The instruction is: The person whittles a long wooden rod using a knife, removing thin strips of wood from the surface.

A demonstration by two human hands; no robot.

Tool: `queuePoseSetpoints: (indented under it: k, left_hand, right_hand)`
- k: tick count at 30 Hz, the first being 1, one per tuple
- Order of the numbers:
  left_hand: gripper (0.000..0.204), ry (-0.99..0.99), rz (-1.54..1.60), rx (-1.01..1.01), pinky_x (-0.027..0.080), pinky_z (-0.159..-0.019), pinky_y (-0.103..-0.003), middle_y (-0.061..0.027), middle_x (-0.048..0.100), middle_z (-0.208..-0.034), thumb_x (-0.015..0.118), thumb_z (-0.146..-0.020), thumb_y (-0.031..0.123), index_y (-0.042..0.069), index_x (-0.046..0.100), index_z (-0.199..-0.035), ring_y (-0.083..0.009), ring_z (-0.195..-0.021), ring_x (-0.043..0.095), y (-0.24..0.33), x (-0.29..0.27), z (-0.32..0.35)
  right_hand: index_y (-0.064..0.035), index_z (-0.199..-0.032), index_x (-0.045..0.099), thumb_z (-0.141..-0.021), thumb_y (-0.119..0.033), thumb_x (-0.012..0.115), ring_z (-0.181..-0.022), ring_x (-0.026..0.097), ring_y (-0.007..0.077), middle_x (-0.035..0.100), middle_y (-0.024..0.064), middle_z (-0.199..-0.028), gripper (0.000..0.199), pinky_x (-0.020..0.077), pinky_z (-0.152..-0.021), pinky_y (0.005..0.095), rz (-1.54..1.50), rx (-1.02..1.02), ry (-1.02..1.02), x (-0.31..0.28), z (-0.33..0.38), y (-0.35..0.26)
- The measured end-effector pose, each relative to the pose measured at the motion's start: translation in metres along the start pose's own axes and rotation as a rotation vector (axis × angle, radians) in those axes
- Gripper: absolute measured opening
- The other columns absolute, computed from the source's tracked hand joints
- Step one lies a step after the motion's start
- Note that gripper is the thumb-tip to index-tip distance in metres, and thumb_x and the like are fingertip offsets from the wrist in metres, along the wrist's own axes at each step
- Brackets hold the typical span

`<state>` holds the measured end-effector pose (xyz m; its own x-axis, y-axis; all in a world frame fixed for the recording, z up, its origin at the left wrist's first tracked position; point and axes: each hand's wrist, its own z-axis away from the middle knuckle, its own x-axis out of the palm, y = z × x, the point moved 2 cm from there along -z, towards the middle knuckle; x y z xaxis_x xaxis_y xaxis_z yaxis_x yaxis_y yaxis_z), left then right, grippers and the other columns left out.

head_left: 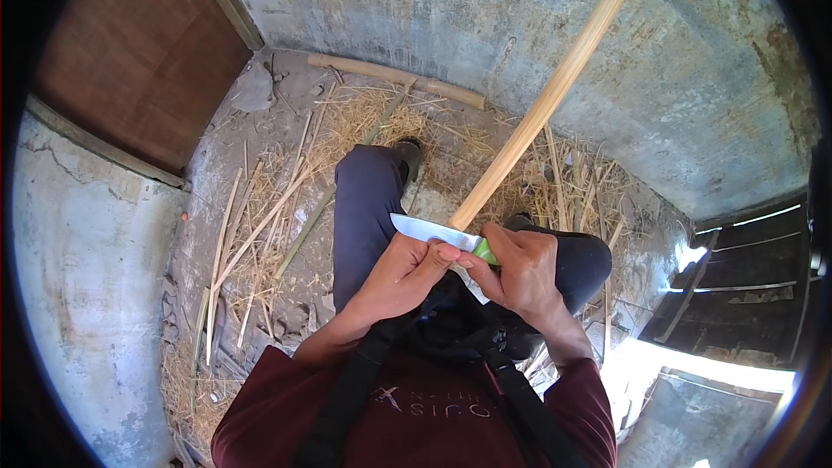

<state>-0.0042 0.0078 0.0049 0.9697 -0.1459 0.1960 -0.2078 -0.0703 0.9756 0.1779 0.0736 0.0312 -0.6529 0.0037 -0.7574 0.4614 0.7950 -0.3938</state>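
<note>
A knife (pixel 423 229) with a broad silvery blade and a bright green handle lies across a long, pale bamboo strip (pixel 546 104). My right hand (pixel 523 270) is wrapped round the green handle. At the blade's middle, my left hand (pixel 400 276) is closed with its thumb pressed along the near edge; its other fingers are mostly hidden underneath. The strip slants up and away to the right, past the top of the view. Its near end is hidden behind the blade and my hands.
Straw and shavings (pixel 360 113) litter the floor round my bent legs. Several thin strips (pixel 227 251) lie at left, more (pixel 576 191) at right. A thick bamboo pole (pixel 399 78) rests along the far wall (pixel 416 17). A brown door panel (pixel 139 52) stands at left, dark boards (pixel 745 286) at right.
</note>
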Motion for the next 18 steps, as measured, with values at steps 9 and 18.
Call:
queuePoseSetpoints:
  k: [9, 18]
  left_hand:
    - [0.057, 0.082, -0.024, -0.12, 0.025, -0.052, -0.026, 0.0094, 0.044, -0.065, 0.052, -0.115, 0.048, 0.002, 0.073, -0.089, -0.0017, -0.059, 0.034, -0.007, 0.001, -0.002]
    - [0.044, -0.063, 0.041, -0.128, 0.032, -0.061, -0.024, 0.0098, 0.05, -0.079, 0.051, -0.118, 0.037, 0.0, 0.073, -0.111, -0.0009, -0.074, 0.037, -0.008, -0.003, 0.006]
  right_hand:
    - [-0.0103, -0.076, 0.059, -0.09, -0.051, 0.084, -0.044, 0.055, 0.0256, 0.053, 0.004, -0.056, 0.05, 0.0414, -0.044, 0.0386, 0.138, -0.004, 0.068, 0.001, -0.002, 0.001]
    - [-0.0052, -0.088, 0.07, -0.088, -0.042, 0.086, -0.049, 0.057, 0.0314, 0.058, 0.0095, -0.06, 0.04, 0.0423, -0.049, 0.0419, -0.029, 0.033, 0.01, -0.002, 0.002, 0.0]
